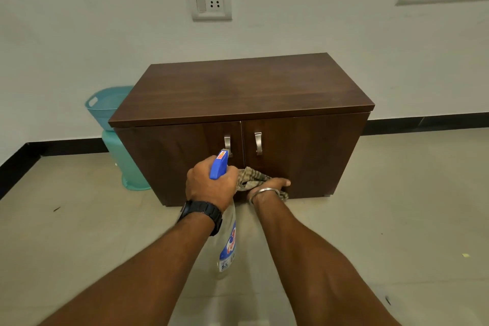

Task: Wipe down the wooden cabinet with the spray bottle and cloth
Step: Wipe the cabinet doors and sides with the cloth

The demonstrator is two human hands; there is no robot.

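A dark wooden cabinet point(238, 87) with two doors and metal handles stands against the wall. My left hand point(209, 183) grips the blue trigger head of a clear spray bottle point(228, 246), its nozzle aimed at the left door near the handle. My right hand point(267, 188) holds a striped grey-brown cloth point(250, 179) low against the front of the cabinet, near the gap between the doors. The bottle's body hangs down between my forearms.
A teal plastic bin point(105, 106) on a teal stool point(127, 164) stands left of the cabinet, by the wall. Wall sockets point(210, 0) sit above. Tiled floor point(397, 206) spreads around, with a black skirting along the wall.
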